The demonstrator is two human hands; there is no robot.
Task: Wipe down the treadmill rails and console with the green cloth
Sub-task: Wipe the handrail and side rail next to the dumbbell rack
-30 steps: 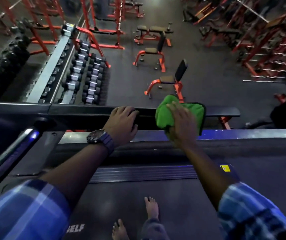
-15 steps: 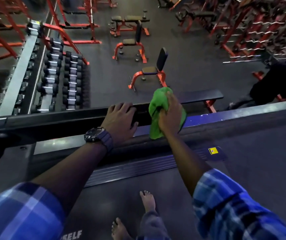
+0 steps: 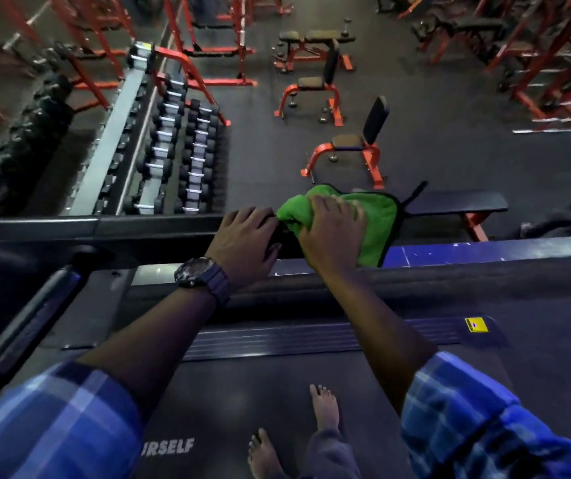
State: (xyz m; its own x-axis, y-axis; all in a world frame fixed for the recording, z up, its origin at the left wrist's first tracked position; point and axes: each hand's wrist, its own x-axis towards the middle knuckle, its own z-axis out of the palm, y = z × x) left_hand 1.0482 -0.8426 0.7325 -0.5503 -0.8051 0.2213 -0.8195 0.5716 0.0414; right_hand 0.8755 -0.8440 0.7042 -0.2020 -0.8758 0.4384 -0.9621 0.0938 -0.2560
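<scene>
Item: one green cloth [image 3: 377,224], black-edged, spread over the dark treadmill rail [image 3: 104,224], whose long axis runs left to right across the view. Right hand [image 3: 332,233]: on top of the cloth, fingers curled into its bunched left end, holding it against the rail. Left hand [image 3: 246,240]: fingers laid over the rail, just left of the cloth, empty. Unwiped rail judged to lie leftward, the left hand in the way. Count: two hands, one wristwatch [image 3: 196,273], two bare feet [image 3: 325,407]
</scene>
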